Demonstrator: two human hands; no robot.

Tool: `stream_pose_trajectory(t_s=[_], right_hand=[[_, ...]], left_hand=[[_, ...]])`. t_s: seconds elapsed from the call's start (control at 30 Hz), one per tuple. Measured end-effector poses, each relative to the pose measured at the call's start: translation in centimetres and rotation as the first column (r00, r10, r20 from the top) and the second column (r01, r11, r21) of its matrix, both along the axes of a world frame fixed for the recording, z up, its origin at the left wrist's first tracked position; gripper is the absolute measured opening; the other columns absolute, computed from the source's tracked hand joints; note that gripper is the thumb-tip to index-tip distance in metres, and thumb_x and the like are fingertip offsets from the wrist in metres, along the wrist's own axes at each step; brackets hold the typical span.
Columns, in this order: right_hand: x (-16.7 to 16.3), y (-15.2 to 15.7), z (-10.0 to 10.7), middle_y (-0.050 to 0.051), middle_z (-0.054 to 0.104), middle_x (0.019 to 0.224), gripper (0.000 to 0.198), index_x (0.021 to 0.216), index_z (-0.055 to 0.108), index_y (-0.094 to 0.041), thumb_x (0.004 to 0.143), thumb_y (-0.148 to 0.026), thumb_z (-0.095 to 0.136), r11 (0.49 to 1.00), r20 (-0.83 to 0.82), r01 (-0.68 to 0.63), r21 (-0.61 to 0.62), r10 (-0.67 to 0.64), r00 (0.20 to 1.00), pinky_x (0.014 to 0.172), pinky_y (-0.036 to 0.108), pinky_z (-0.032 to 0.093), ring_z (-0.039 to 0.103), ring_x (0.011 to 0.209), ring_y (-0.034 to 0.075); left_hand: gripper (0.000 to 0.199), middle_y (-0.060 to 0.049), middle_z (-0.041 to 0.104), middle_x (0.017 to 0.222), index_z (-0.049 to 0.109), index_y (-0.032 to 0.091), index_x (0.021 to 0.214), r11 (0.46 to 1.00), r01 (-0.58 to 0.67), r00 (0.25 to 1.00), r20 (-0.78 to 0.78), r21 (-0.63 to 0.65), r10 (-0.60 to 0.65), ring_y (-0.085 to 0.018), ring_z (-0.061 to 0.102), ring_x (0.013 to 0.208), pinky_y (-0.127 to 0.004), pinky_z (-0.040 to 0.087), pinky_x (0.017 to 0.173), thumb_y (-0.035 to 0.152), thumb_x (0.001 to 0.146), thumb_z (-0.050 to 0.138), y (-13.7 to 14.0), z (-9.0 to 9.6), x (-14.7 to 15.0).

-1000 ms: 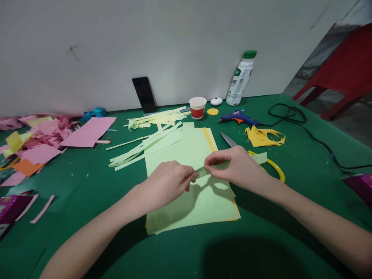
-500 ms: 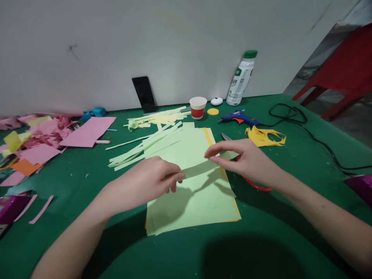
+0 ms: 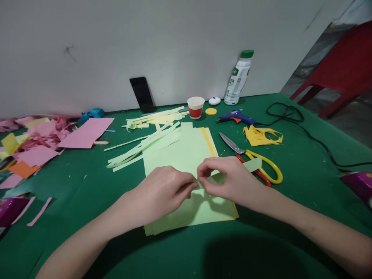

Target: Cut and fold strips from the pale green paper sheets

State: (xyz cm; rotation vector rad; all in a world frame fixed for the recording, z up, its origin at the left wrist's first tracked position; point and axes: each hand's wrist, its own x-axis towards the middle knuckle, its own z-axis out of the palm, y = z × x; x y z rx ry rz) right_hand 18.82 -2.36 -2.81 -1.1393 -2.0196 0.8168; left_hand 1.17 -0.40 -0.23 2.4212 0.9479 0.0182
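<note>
Above a stack of pale green paper sheets [image 3: 174,155], my left hand [image 3: 164,193] pinches the end of a pale green paper strip [image 3: 252,164]. Close beside it, my right hand [image 3: 229,180] also pinches the strip, and the strip's far end sticks out behind that hand to the right. The fingertips of both hands almost meet. Partly behind my right hand and the strip lie scissors [image 3: 245,151] with one red and one yellow handle. More cut green strips [image 3: 145,145] overlap the stack's upper left edge.
A red and white paper cup [image 3: 195,108], a bottle [image 3: 238,79], a blue glue gun [image 3: 236,117] and its black cord stand or lie toward the back. A phone [image 3: 142,95] leans on the wall. Pink paper [image 3: 87,133] and scraps lie left; a yellow scrap [image 3: 263,136] lies right.
My right hand has moved left and down along the strip, toward my left hand, which shifted slightly right. More of the strip now sticks out behind my right hand, and the scissors are more exposed.
</note>
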Motion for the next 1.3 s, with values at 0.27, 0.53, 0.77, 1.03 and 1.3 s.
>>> stream_pose_trajectory(t_s=[0.27,0.53,0.77,1.03,1.3], right_hand=[[1.4,0.9,0.6,-0.003,0.053,0.061,0.009,0.062,0.05,-0.017,0.067,-0.009,0.048,0.988,0.035,0.026,-0.152,-0.021,0.999,0.055,0.018,0.04,0.047,0.056,0.008],[2.6,1.6,0.8,-0.002,0.051,0.062,0.008,0.066,0.048,-0.018,0.073,-0.016,0.045,0.974,0.188,0.017,-0.226,0.027,0.982,0.05,0.02,0.035,0.044,0.054,0.009],[1.2,0.5,1.2,-0.002,0.052,0.062,0.009,0.069,0.048,-0.018,0.076,-0.018,0.044,0.95,0.253,-0.091,-0.3,0.171,0.952,0.05,0.02,0.031,0.042,0.054,0.008],[2.2,1.1,1.1,-0.005,0.044,0.059,0.01,0.068,0.044,-0.019,0.078,-0.022,0.044,0.953,0.248,-0.073,-0.294,0.149,0.957,0.048,0.021,0.027,0.035,0.052,0.008],[4.3,1.9,1.6,-0.006,0.04,0.055,0.017,0.066,0.042,-0.02,0.081,-0.028,0.04,0.962,0.358,-0.012,-0.273,0.113,0.927,0.046,0.022,0.024,0.031,0.048,0.008]], left_hand=[[0.037,0.003,0.057,0.054,0.061,0.016,0.065,0.993,-0.091,0.996,0.02,-0.081,0.092,-0.005,0.038,0.043,-0.017,0.027,0.043,0.035,0.087,0.038,0.9,2.1,-1.0],[0.033,0.002,0.063,0.067,0.066,0.02,0.078,0.989,-0.146,0.984,-0.106,-0.024,0.143,-0.008,0.045,0.049,-0.018,0.031,0.045,0.042,0.084,0.041,2.9,2.3,-3.3],[0.032,-0.003,0.067,0.079,0.065,0.019,0.089,0.998,-0.01,1.0,-0.02,0.062,0.011,-0.014,0.057,0.067,-0.023,0.036,0.059,0.038,0.087,0.038,1.1,-1.2,0.1],[0.032,0.002,0.062,0.057,0.063,0.016,0.071,1.0,-0.027,0.999,0.025,-0.015,0.027,-0.006,0.045,0.046,-0.018,0.029,0.048,0.03,0.087,0.04,0.8,0.3,-0.1],[0.03,0.004,0.063,0.058,0.063,0.018,0.069,0.987,-0.15,0.989,0.004,-0.054,0.15,-0.005,0.044,0.044,-0.015,0.03,0.043,0.034,0.084,0.043,1.3,2.5,-1.6]])
